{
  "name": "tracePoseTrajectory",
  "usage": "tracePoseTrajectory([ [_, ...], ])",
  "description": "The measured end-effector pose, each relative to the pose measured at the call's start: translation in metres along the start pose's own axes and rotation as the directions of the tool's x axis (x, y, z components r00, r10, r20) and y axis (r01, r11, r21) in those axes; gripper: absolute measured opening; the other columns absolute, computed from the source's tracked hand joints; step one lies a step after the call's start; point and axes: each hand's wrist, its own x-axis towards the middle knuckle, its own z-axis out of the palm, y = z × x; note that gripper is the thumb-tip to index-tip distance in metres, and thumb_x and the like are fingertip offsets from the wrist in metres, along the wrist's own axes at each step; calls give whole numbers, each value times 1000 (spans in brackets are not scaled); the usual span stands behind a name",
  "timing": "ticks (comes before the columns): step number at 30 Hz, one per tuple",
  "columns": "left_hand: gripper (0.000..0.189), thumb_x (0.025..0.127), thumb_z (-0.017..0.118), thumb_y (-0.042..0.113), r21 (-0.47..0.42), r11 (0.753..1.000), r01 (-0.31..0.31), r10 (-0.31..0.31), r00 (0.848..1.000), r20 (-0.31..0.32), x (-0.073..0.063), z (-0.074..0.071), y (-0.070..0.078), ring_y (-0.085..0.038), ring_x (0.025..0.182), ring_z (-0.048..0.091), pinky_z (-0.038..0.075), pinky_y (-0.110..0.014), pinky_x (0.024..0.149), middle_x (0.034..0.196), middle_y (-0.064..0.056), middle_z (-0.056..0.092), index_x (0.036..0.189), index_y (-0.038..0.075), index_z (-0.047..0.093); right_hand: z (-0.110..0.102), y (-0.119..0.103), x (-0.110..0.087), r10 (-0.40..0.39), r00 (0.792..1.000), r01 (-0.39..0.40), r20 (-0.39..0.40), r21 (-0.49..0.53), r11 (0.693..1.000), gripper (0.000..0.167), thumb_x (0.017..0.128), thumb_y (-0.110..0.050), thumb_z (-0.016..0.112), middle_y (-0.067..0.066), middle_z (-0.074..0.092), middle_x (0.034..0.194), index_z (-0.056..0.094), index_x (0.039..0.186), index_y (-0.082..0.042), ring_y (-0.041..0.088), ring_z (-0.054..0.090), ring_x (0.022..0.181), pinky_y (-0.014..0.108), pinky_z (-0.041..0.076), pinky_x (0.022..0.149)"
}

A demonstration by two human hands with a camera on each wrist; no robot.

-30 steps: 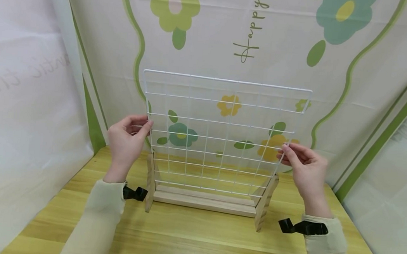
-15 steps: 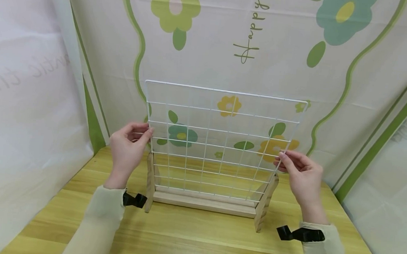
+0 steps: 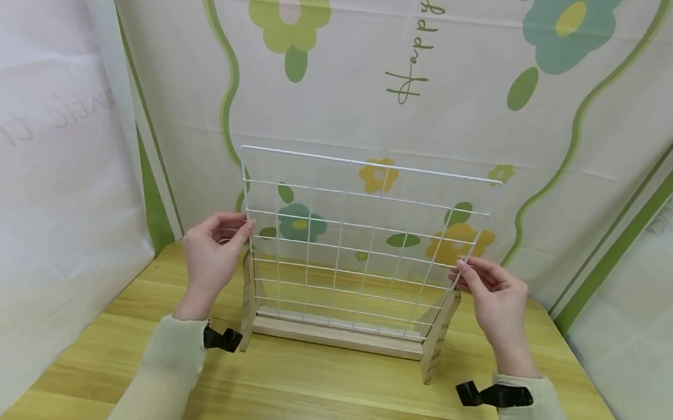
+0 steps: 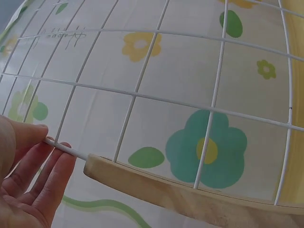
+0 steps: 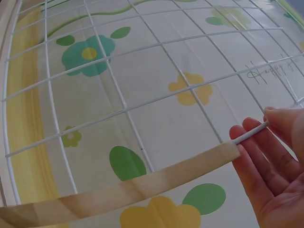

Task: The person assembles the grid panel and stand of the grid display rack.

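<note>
A white wire grid panel stands upright between the two side posts of a pale wooden stand. Its lower edge is down near the stand's crossbar. My left hand pinches the panel's left edge wire between thumb and fingers, just above the left post. On the other side, my right hand pinches the right edge wire, close above the right post. Both wrist views show the edge wire running into the top end of a wooden post, right beside the fingers.
The stand rests on a yellow wood-grain table. A white curtain with printed flowers hangs behind it, and more cloth closes in the left and right sides. Black straps sit on both wrists.
Both hands have moved down with the grid panel, sliding it lower between the wooden posts. The right hand has also drifted a little left. The stand has stayed in place.
</note>
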Motion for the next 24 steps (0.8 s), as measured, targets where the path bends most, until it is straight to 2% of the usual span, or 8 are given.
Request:
tracePoseTrajectory([
  [5,16,90,81,11,-17,1000,-18,18,1000,17,-2,-1,-4,-6,71,67,54,-15,65,91,-8,75,100,1,76,2,3,-5,-35,999,33,-27,-98,995,17,96,-3,71,17,75,96,72,108,10,16,75,79,26,60,69],
  [9,14,90,79,4,-12,1000,-23,24,1000,15,-6,-2,14,-8,71,67,54,-14,65,91,-15,74,99,-6,74,2,4,-7,-45,998,39,-38,-137,990,15,95,-3,72,15,76,94,74,105,8,16,74,78,25,59,67],
  [12,14,88,79,-1,-12,1000,-9,9,1000,6,-7,-1,15,-9,71,66,54,-14,65,90,-18,73,99,-8,73,1,5,-8,-43,998,36,-44,-143,989,15,95,-3,73,13,76,93,74,104,8,15,74,78,24,59,68],
  [16,16,86,83,3,-27,1000,12,-12,1000,13,-6,1,-8,-6,72,66,54,-14,65,89,-13,74,98,-3,75,0,7,-9,-41,997,31,-61,-164,986,15,93,-5,75,10,76,90,75,102,6,13,73,77,22,58,67],
  [24,18,86,84,8,-13,999,39,-38,998,44,-6,0,-11,-8,73,67,55,-15,67,87,-11,73,96,-2,73,-1,8,-9,-26,996,10,-89,-168,986,16,91,-5,78,8,77,92,76,102,5,13,72,76,21,58,66],
])
